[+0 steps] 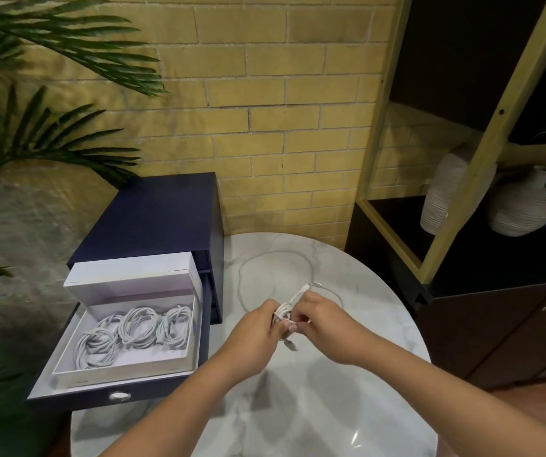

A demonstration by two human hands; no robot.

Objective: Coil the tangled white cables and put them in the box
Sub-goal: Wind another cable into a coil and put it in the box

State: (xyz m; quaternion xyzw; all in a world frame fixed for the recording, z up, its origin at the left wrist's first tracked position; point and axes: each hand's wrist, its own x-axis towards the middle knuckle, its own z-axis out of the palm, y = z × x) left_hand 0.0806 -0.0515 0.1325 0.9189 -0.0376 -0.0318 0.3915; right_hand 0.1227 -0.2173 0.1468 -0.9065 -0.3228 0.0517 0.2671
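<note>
Head view.

- **Cable (284, 314):** white, part-wound into a small bundle and held just above the desk (298, 407) between both hands. Its slack lies in a wide loop on the marble beyond them.
- **Left hand (258, 328):** grip curled round the bundle.
- **Right hand (322, 321):** grip pinching the strand at the bundle. A plug end pokes up past the fingers.
- **Box (126, 371):** white, lid raised, seated in the open drawer (77, 395) at the desk's left edge. Coiled cables (136, 328) fill most of its floor.

**Step:** we judge this to be the coiling step, part done. The next move calls for drawing the slack in turn by turn, then carrying the bundle left over the box wall.

**Room:**
- We see a bare patch at the box's front right for the bundle.
- The desk around the hands is open.
- The shelf unit (463, 291) to the right stands well apart.
</note>
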